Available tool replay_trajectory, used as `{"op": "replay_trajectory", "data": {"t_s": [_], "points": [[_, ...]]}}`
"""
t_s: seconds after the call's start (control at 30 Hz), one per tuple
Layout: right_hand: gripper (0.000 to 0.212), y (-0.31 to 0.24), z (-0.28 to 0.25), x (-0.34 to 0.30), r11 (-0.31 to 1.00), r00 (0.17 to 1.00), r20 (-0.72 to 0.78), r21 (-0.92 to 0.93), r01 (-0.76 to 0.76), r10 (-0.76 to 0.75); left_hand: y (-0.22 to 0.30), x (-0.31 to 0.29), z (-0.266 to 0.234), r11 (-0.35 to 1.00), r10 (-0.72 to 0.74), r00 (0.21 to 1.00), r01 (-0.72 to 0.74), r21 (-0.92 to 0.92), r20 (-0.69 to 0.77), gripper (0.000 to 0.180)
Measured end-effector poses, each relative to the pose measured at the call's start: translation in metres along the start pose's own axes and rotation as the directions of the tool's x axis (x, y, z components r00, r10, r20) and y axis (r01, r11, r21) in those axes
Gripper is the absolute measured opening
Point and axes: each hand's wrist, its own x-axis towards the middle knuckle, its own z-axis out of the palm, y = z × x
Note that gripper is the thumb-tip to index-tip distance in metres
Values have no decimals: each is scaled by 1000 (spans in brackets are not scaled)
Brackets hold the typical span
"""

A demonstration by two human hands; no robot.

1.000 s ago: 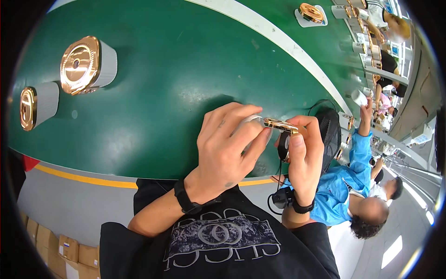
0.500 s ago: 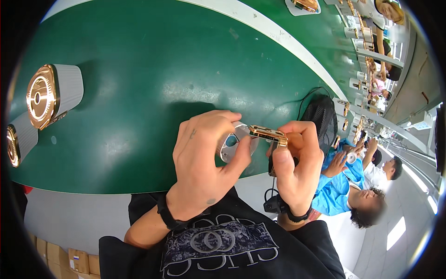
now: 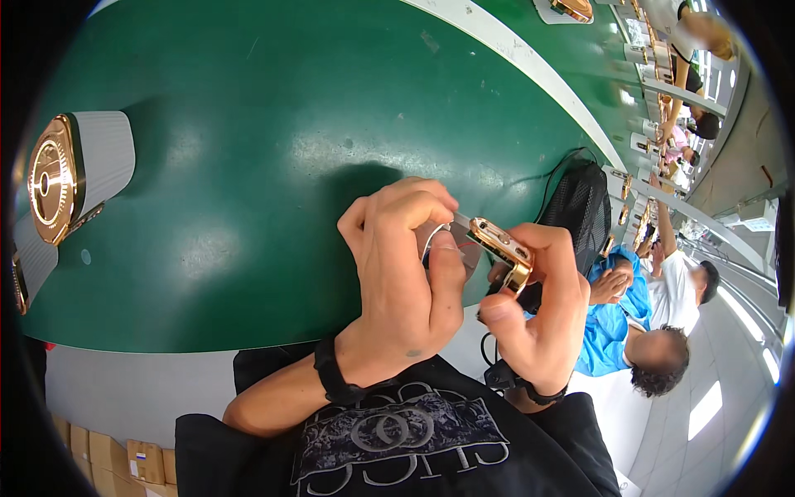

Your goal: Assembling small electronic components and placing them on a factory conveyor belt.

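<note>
Over the near edge of the green table, my left hand point(image 3: 406, 277) is closed around a whitish housing point(image 3: 429, 240), most of it hidden behind the fingers. The left thumb presses at its open end. Just to the right, my right hand point(image 3: 542, 311) grips a gold-coloured panel point(image 3: 501, 244) with small cut-outs, held on edge with its inner side towards the housing. The right index finger lies along the panel's back, while the thumb stands a little off its lower end. A thin red wire point(image 3: 470, 243) shows between housing and panel.
Finished-looking white units with gold faces point(image 3: 56, 178) stand at the table's left. A black mesh bag point(image 3: 573, 217) with a cable lies beyond my right hand. A person in blue point(image 3: 611, 331) sits to the right. Cardboard boxes point(image 3: 108, 455) are on the floor at lower left.
Both hands have shifted slightly right. The gold panel has tilted, its near end now lower, and my right thumb has come away from it. My left thumb has moved onto the housing's opening.
</note>
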Motion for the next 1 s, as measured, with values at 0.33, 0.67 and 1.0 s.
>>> {"op": "replay_trajectory", "data": {"t_s": [0.33,0.67,1.0], "points": [[46,-31,1,15,975,994,31,-194,106,-102,4,-3,-6,997,-34,999,32,-76,-16,31],[46,-33,14,19,946,993,-19,-307,101,-113,-1,-2,-9,997,-31,999,29,-70,-23,33],[46,-33,14,20,912,985,-9,-380,154,-170,0,-6,-12,988,-45,999,46,-144,4,31]]}}
